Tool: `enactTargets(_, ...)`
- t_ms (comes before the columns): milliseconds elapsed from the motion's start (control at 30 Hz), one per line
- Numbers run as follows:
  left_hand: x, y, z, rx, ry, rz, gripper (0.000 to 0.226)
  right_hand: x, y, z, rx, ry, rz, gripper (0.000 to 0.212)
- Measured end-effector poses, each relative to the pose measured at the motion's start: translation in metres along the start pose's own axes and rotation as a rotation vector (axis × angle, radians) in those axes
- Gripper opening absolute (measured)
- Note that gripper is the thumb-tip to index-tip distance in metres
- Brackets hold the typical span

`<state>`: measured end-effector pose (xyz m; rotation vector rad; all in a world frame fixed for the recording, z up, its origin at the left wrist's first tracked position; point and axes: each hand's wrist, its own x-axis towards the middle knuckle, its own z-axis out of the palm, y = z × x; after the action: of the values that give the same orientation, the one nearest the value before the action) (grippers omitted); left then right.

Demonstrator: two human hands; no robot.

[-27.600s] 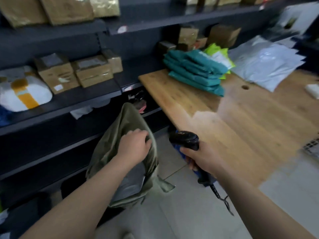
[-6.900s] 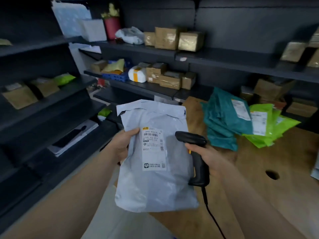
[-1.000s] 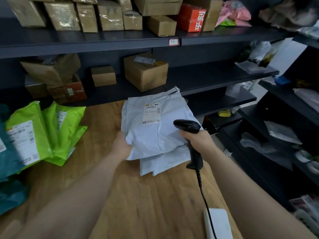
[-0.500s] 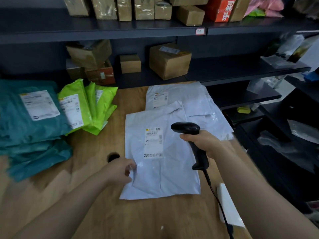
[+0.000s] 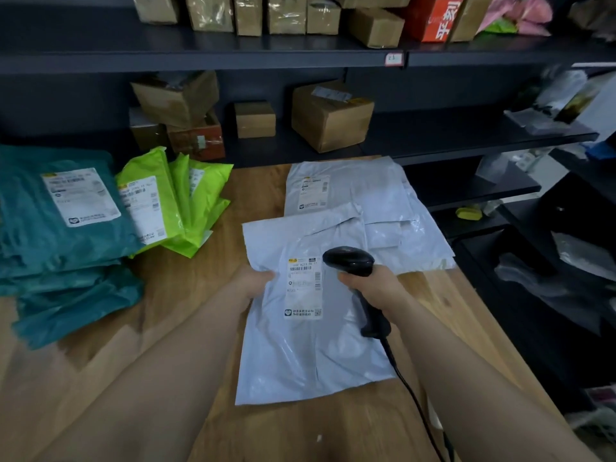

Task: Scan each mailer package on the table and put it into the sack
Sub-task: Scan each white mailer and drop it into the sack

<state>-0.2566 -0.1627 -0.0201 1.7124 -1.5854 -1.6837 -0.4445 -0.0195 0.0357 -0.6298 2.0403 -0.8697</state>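
grey mailer (image 5: pixel 300 348) runs lengthwise away, left hand (image 5: pixel 255 281) gripping; right hand (image 5: pixel 375 285) grips scanner (image 5: pixel 348 260)

A wooden counter (image 5: pixel 186 281) stood against dark shelving (image 5: pixel 233 56) running along its far edge; cardboard boxes (image 5: pixel 331 115) sat on the lower shelf; more lined the upper one beside a red carton (image 5: pixel 433 18); further dark shelves (image 5: pixel 466 191) flanked the counter's right edge; the light was dim.

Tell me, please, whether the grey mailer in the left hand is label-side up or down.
Label-side up: the grey mailer, pinched by the left hand, shows its white label with barcode toward the camera, beside the scanner.
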Motion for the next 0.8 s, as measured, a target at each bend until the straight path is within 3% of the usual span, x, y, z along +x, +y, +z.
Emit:
enactTargets(233,-0.014,0.007,0.0,-0.227,-0.131,-0.087,0.028,-0.027,-0.01,-0.021,-0.077,-0.04,-0.105,0.021)
enactTargets(367,-0.022,0.009,-0.014,-0.575,-0.093,-0.113,0.021,-0.043,-0.013,-0.033,-0.018,-0.019,-0.149,0.018)
enactTargets(500,-0.045,0.01,-0.021,-0.565,-0.178,0.005,0.025,-0.061,-0.02,-0.034,-0.033,-0.051,-0.176,0.019)
enactTargets(600,-0.052,0.004,-0.027,-0.607,-0.11,0.051,0.028,-0.076,-0.028,-0.03,-0.052,-0.051,-0.211,0.013)
enactTargets(700,-0.059,0.0,-0.033,-0.623,-0.078,0.065,0.033,-0.084,-0.033,-0.024,-0.104,-0.018,-0.265,0.023)
enactTargets(800,-0.067,-0.004,-0.038,-0.632,-0.051,0.07,0.035,-0.098,-0.042,-0.019,-0.088,-0.109,-0.248,0.014)
